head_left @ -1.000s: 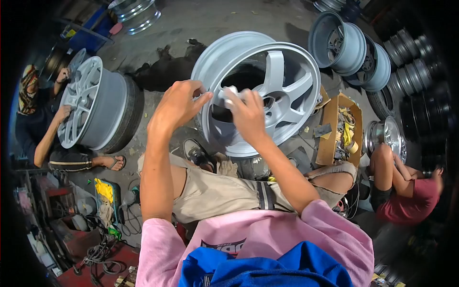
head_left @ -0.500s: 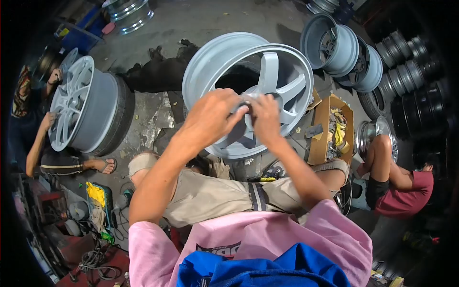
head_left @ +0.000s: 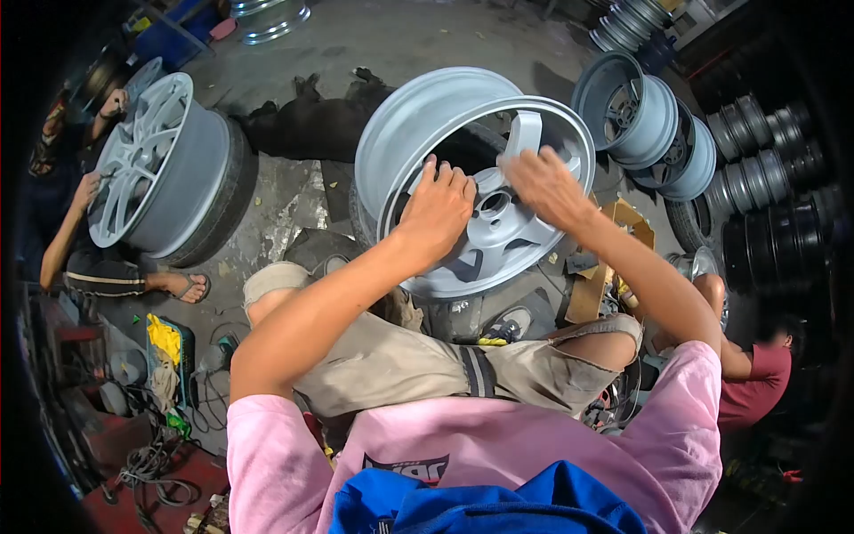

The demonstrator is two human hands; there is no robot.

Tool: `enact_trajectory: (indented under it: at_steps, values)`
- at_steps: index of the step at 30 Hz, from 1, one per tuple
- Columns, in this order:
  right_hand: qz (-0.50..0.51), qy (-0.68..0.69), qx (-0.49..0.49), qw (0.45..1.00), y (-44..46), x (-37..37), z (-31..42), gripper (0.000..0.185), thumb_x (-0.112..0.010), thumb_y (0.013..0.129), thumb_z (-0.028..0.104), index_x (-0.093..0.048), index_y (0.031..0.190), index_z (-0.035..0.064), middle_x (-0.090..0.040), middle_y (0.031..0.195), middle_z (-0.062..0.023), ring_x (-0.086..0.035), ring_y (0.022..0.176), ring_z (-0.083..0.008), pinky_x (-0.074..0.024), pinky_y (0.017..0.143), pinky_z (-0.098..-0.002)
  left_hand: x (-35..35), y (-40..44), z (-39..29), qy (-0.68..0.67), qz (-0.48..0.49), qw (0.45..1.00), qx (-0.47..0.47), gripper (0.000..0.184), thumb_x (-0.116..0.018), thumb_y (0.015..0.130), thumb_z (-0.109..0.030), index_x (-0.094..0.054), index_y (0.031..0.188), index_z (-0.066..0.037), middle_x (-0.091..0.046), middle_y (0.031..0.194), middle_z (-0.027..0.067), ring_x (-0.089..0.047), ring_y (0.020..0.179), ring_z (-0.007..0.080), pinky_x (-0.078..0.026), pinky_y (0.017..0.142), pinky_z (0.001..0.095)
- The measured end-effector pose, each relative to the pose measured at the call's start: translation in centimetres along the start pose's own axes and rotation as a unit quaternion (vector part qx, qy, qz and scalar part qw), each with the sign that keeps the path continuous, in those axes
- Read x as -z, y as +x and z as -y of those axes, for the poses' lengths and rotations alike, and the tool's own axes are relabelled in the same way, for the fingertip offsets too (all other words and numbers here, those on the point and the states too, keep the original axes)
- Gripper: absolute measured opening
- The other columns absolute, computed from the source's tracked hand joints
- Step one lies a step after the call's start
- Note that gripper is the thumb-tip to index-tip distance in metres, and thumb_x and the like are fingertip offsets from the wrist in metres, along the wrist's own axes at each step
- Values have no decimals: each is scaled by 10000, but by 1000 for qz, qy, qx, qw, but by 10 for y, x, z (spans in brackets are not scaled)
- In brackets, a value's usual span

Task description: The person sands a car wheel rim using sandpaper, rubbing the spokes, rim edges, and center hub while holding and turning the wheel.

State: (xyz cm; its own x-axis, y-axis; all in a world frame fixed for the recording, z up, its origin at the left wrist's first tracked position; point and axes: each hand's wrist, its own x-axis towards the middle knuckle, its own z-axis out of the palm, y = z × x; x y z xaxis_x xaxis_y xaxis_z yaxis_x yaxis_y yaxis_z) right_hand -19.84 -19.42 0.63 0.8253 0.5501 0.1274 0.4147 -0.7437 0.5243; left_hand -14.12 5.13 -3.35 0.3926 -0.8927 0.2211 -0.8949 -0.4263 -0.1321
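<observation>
Touching grey wheel, left hand loosely open, right hand blurred, curled

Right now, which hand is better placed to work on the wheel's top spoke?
Probably the right hand: though blurred, it is close beside the top spoke, while the left hand is left of the hub.

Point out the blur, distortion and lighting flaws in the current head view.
Head view: the right hand is smeared by motion blur, its fingers indistinct, while the left hand looks sharper; wide-angle curvature bends the scene, with black corners; the black wheels at the right sink into shadow; bright glints streak the shiny rim at the top.
</observation>
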Motion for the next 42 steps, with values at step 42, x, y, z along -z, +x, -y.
enact_trajectory:
  at_steps: [42]
  values:
    - [-111,68,-28,991,-5,-12,-29,565,-688,919,161,-595,1469,66,-596,994,-22,-602,886,-184,-494,766,-349,67,-4,13,-219,85,967,98,421,-754,939,-307,-731,1150,56,-674,1246,210,-612,1253,342,-494,1055,476]
